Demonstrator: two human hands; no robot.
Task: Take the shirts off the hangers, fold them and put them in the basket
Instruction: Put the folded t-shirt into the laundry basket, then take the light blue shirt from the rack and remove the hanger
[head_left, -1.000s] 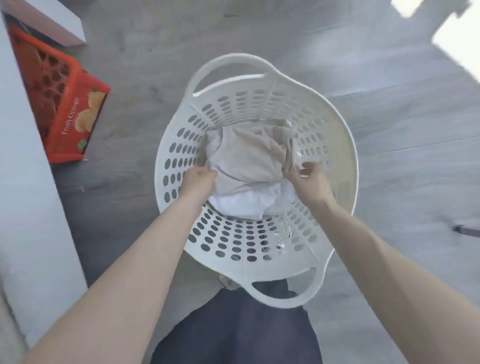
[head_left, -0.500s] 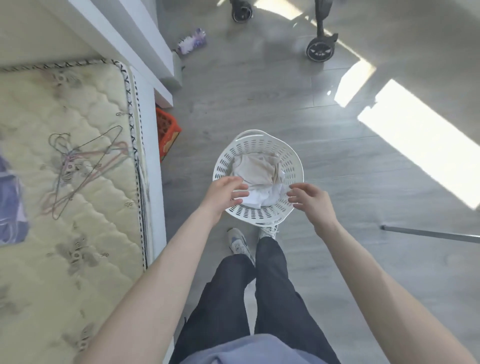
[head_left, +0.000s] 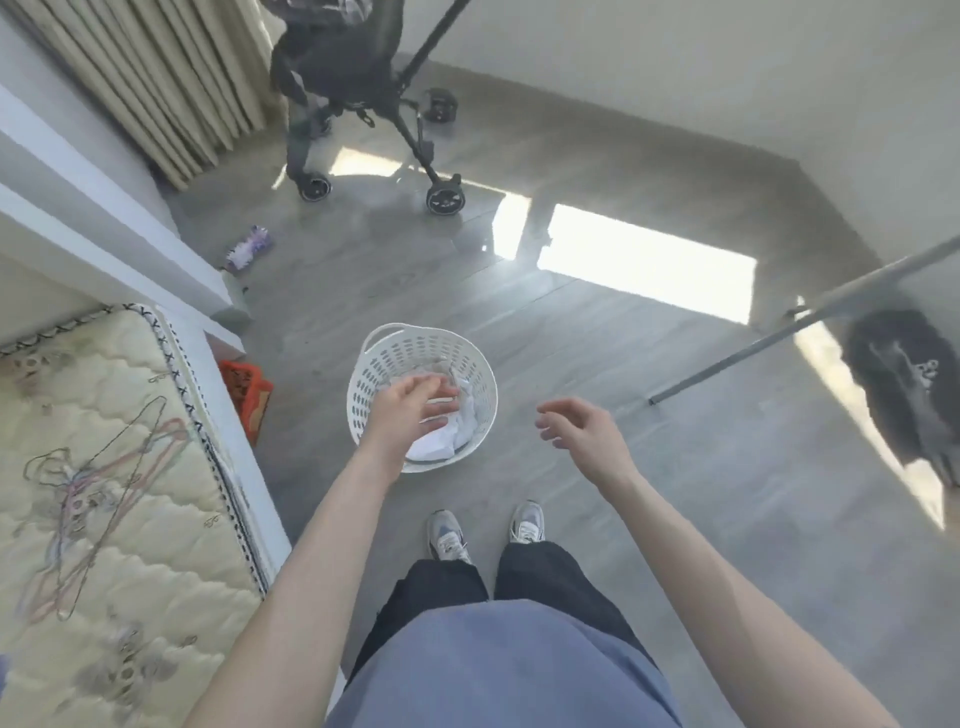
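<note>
Where the left hand (head_left: 410, 410) hovers, shirts (head_left: 439, 447) lie beneath.

The basket (head_left: 410, 353) stands on the floor (head_left: 597, 353) just ahead of the shoes (head_left: 448, 538), with shirts (head_left: 441, 444) in it. The left hand (head_left: 410, 410) hangs over it, and the right hand (head_left: 582, 436) is off to its right. A mattress (head_left: 119, 561) lies to the left with hangers (head_left: 98, 488) on it, and a crate (head_left: 248, 389) sits between mattress and basket. A stroller (head_left: 358, 104) stands far behind. To the right is a rack (head_left: 769, 343), perhaps bearing a garment (head_left: 904, 384).

Left hand (head_left: 410, 413) hides most of folded shirts (head_left: 436, 446) in basket (head_left: 363, 384).
</note>
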